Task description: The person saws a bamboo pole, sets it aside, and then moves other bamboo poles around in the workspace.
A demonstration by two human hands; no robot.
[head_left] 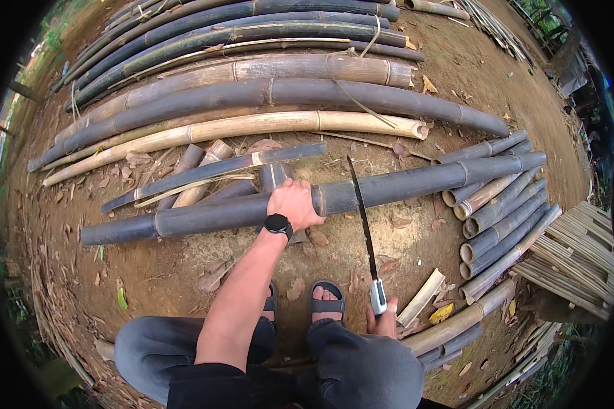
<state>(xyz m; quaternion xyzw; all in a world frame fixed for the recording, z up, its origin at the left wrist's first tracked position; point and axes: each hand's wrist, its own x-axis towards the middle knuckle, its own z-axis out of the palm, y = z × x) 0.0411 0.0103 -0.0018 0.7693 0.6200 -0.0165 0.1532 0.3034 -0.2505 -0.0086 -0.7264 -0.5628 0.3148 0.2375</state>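
A long dark bamboo pole [402, 184] is laid across the bare dirt ground [170, 273], just ahead of two feet in dark sandals [327, 300]. The left hand [293, 203] is closed over the top of this pole near its middle, fingers wrapped around the far side; a black watch [278, 223] is worn on that wrist. The right hand [383, 322] is held low beside the right knee and is clenched around the pale handle of a long knife [365, 225]. The dark blade is pointed away from the body, and its tip is seen past the pole, just to the right of the left hand — whether the edge touches the bamboo cannot be told.

Behind the gripped pole, shorter split pieces [211, 170] are scattered, and beyond them a broad stack of long poles [252, 88] — some dark, some pale yellow — is spread side by side. To the right, a bundle of cut lengths [498, 218] is piled with open ends facing inward. A short pale offcut [421, 296] is left near the right hand. Thin slats [580, 252] are stacked at the far right edge. Dry leaves are strewn over the soil.
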